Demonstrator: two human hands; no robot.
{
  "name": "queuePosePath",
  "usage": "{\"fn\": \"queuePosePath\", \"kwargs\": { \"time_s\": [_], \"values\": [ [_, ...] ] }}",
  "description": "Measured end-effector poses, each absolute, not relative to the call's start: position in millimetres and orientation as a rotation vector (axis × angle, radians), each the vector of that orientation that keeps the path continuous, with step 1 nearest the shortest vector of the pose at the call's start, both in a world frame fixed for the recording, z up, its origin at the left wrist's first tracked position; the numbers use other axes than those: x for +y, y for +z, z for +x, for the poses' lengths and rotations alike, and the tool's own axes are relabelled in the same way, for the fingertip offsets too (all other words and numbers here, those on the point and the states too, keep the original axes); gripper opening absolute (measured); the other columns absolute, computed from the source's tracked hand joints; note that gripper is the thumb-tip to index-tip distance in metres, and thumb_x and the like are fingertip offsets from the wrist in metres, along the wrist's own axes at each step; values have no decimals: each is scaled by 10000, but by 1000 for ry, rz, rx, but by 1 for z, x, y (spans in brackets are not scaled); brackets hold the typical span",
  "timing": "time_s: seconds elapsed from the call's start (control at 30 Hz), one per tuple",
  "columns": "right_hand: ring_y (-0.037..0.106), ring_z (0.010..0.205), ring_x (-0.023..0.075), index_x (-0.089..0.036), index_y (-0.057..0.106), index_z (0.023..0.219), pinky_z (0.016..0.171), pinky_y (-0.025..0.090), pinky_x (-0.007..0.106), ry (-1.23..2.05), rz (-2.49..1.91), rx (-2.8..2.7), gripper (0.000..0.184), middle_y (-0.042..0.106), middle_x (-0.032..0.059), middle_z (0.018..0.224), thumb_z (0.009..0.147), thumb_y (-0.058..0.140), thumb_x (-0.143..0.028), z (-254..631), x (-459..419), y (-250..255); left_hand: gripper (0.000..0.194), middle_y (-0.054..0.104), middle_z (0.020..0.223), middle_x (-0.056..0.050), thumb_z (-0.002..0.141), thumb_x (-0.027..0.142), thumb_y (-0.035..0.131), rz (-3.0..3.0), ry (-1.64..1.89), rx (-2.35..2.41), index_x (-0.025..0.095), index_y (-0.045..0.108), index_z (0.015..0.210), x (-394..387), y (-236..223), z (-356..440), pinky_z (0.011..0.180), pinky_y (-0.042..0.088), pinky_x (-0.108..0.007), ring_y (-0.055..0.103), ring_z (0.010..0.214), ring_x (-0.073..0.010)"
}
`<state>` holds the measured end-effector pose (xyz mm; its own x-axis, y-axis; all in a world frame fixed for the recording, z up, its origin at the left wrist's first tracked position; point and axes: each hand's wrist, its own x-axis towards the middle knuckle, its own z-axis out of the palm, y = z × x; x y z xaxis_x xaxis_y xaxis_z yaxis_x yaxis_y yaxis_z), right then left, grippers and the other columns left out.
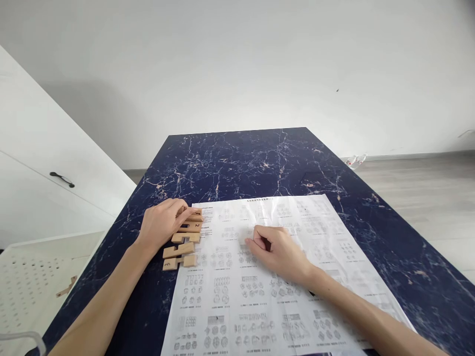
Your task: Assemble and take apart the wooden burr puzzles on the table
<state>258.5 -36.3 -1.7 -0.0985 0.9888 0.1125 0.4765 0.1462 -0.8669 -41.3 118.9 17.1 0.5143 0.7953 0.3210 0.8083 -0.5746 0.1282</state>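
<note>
Several notched wooden puzzle pieces (186, 237) lie in a column along the left edge of a large printed sheet (237, 287); some bear dark numbers. My left hand (163, 222) is at the far end of this column, thumb and fingers closed on the topmost wooden puzzle piece (196, 212). That piece is partly hidden by the fingers. My right hand (284, 252) rests on the middle of the sheet, loosely curled into a fist, and I see nothing in it. Small line drawings of blocks and assembled shapes cover the sheet.
The sheet lies on a dark blue marbled table (237, 163). To the lower left is a white perforated surface (29, 282), with another wooden piece (67, 287) on it. A white cabinet (55, 138) with a black handle stands left. Clear plastic (356, 161) shows beyond the right edge.
</note>
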Motion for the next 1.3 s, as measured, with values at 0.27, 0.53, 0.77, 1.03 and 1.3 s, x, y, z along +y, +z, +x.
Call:
{"fn": "queuePosePath", "kwargs": {
  "time_s": [0.27,0.53,0.77,1.03,1.3],
  "values": [
    [249,555,116,-246,241,702,518,240,293,882,-1426,-1689,412,301,-66,602,968,556,-266,259,-37,-2,489,725,751,-39,1064,616,400,-2673,-515,-1505,243,582,804,116,19,-41,591,357,-306,674,693,-235],
    [242,550,113,-247,232,701,513,232,291,868,-1429,-1700,411,297,-68,592,961,550,-256,259,-37,0,500,730,742,-44,1067,592,378,-2650,-481,-1496,233,604,803,114,20,-39,582,338,-302,653,643,-220],
    [249,539,111,-252,235,699,503,250,281,860,-1399,-1712,402,299,-71,586,970,532,-272,259,-37,-2,559,727,727,-63,1092,569,299,-2590,-372,-1484,217,621,800,116,21,-37,575,335,-286,669,649,-225],
    [241,537,113,-254,230,697,503,237,286,843,-1410,-1725,410,291,-73,581,969,535,-273,259,-36,-1,579,702,651,-59,1092,584,330,-2487,-392,-1492,212,599,739,113,17,-37,562,284,-282,670,629,-227],
    [247,540,114,-252,233,694,508,233,291,829,-1408,-1737,422,301,-68,583,972,550,-270,259,-36,-2,543,712,646,-31,1104,574,376,-2452,-472,-1494,209,649,807,110,15,-37,562,311,-268,678,604,-194]
  ]
}}
